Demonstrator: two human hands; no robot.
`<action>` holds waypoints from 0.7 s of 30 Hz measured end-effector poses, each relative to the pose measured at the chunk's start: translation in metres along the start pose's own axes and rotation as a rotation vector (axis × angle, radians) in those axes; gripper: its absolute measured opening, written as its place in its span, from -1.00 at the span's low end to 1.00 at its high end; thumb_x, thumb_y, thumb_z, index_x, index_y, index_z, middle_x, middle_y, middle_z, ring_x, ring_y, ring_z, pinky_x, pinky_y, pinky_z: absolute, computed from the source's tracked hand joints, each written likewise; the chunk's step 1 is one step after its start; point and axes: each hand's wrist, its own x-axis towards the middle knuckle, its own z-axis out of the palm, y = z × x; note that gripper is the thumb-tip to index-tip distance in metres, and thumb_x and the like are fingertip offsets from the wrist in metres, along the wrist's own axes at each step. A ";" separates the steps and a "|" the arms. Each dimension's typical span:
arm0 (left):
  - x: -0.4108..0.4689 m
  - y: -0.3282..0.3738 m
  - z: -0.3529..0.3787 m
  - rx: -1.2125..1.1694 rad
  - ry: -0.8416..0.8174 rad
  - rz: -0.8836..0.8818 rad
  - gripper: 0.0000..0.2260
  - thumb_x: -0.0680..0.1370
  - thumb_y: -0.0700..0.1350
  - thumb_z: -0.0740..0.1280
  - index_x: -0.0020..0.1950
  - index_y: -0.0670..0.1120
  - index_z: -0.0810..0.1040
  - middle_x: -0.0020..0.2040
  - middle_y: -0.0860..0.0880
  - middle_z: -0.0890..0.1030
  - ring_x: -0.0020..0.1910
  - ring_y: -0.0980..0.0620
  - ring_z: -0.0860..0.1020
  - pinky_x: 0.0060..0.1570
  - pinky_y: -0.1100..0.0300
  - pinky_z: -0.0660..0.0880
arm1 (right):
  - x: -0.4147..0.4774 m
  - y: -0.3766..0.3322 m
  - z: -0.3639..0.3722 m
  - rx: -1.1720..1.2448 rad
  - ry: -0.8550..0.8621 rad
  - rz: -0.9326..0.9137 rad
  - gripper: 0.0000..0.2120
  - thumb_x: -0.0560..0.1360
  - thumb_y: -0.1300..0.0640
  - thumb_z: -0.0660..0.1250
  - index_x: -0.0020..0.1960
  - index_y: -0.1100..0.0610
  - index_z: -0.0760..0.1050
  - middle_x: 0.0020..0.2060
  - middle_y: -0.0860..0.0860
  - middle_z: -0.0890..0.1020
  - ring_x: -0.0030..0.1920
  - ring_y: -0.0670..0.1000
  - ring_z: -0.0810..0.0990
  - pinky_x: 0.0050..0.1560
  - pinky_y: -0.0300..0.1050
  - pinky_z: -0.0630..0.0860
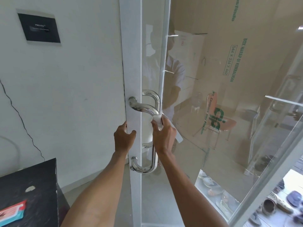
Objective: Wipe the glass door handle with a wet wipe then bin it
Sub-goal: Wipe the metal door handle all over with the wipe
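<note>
While the left hand grips the white-painted door frame edge, fingers curled round it, the right hand is closed on a crumpled white wet wipe, pressing it around the curved polished-steel door handle.

Black counter, lower left, against the white wall. On it: wet-wipe packet, red and teal, lying flat at near edge, partly cut off by frame; small pale chipped patch on top surface, apart from packet.
</note>
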 end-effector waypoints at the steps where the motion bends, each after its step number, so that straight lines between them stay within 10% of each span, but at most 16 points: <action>1: 0.000 -0.001 -0.001 0.002 -0.004 0.008 -0.43 0.38 0.02 0.29 0.40 -0.07 0.46 0.32 -0.10 0.56 0.31 -0.03 0.52 0.30 0.09 0.46 | -0.005 0.007 0.003 -0.009 -0.004 0.007 -0.72 0.49 0.00 0.41 0.11 0.15 0.57 -0.13 0.04 0.69 -0.21 0.04 0.60 -0.16 -0.10 0.53; 9: 0.003 -0.001 0.002 0.001 -0.005 0.029 -0.40 0.36 0.05 0.29 0.40 -0.06 0.46 0.33 -0.11 0.54 0.31 -0.04 0.51 0.28 0.02 0.49 | -0.064 0.060 0.021 -0.056 -0.012 0.170 -0.85 0.46 0.12 0.44 -0.10 0.19 0.55 -0.28 0.06 0.64 -0.38 0.00 0.44 -0.34 -0.22 0.29; 21: 0.006 -0.003 0.007 0.046 -0.006 0.055 -0.40 0.34 0.10 0.26 0.37 -0.03 0.47 0.27 -0.06 0.57 0.28 0.01 0.51 0.27 0.01 0.48 | -0.109 0.124 0.050 -0.074 -0.101 0.338 -0.76 0.45 0.19 0.42 0.08 0.25 0.56 -0.10 0.12 0.68 -0.11 0.19 0.64 -0.09 -0.03 0.54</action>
